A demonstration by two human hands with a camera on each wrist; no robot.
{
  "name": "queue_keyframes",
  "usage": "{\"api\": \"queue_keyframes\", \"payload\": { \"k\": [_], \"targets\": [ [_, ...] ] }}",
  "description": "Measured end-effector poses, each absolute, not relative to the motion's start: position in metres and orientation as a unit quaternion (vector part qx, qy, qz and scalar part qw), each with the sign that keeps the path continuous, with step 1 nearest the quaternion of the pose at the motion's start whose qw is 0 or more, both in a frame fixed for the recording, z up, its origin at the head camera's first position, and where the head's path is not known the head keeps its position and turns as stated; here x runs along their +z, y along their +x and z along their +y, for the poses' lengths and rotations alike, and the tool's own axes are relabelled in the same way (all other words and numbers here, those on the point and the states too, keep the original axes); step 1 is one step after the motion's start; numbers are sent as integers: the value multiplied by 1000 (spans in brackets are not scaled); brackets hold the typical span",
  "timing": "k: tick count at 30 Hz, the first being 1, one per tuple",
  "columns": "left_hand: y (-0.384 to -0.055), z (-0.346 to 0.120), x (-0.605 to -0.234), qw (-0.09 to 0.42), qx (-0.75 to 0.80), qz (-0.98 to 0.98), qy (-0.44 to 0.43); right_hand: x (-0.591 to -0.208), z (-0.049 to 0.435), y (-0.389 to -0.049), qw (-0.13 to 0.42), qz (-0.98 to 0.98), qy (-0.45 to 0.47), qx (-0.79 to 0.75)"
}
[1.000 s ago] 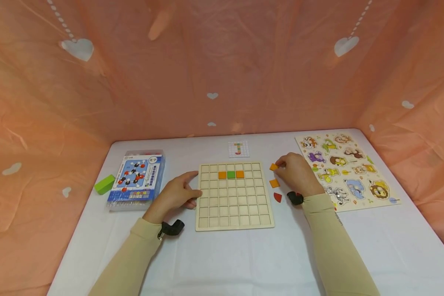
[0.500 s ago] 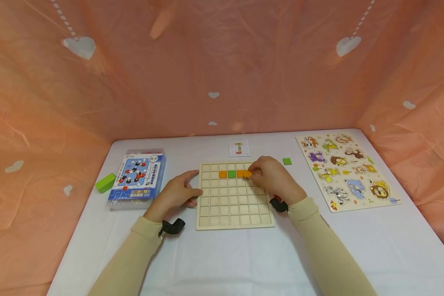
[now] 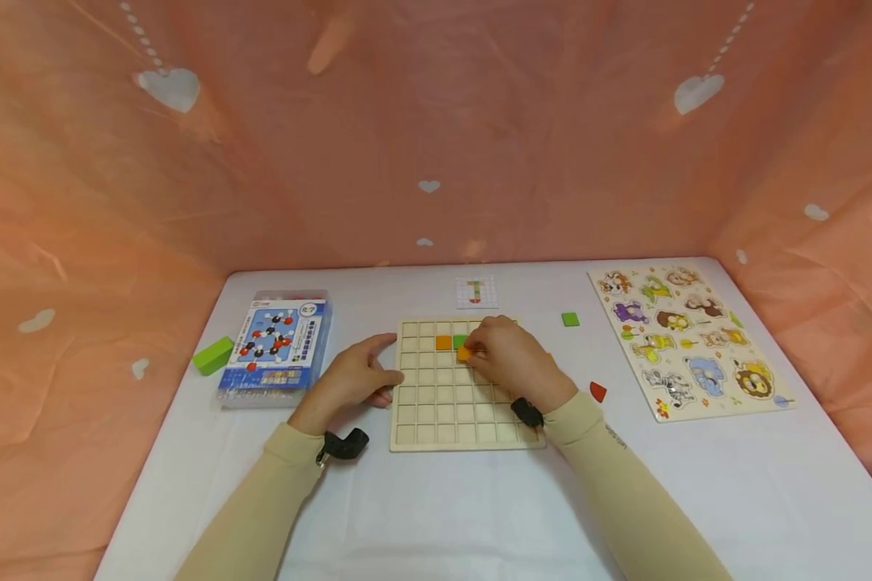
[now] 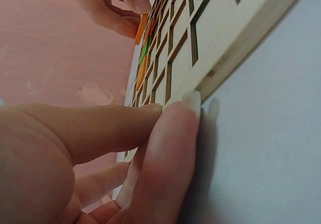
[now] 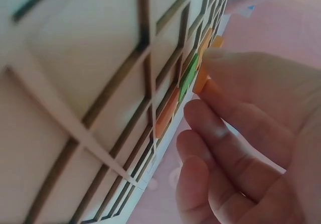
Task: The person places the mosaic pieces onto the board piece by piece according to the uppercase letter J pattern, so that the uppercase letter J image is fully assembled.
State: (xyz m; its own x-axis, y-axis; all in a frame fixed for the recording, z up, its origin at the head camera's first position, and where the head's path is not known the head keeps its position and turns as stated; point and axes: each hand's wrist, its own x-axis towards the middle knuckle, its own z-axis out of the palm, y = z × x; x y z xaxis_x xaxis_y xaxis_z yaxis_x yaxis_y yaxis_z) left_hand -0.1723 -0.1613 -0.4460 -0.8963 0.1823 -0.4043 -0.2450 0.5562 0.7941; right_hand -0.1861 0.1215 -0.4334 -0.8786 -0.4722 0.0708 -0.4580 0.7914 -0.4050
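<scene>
My right hand [image 3: 512, 359] pinches an orange square tile [image 3: 463, 355] between thumb and fingers, at the cell just below the green tile [image 3: 460, 342] on the wooden grid board [image 3: 436, 436]. An orange tile [image 3: 443, 343] lies to the left of the green one. In the right wrist view another orange tile [image 5: 167, 116] sits on the green tile's other side; the right hand covers it from above. My left hand [image 3: 349, 375] touches the board's left edge, with thumb and forefinger spread apart in the head view.
A pattern card [image 3: 475, 291] lies behind the board. To the right are a loose green tile [image 3: 570, 319], a red rounded piece [image 3: 598, 391] and an animal puzzle board [image 3: 690, 339]. A boxed molecule set [image 3: 272, 347] and green block [image 3: 213, 356] stand on the left.
The right hand has picked up an orange tile right of the board and carried it left over the grid, to below the green tile. The left hand has stayed at the board's edge.
</scene>
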Motion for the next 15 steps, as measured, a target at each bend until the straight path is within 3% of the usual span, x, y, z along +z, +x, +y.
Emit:
{"api": "queue_keyframes", "payload": {
  "k": [15],
  "targets": [
    [-172, -161, -445, 222, 470, 854, -8, -437, 116, -189, 10, 951, -246, -189]
  ]
}}
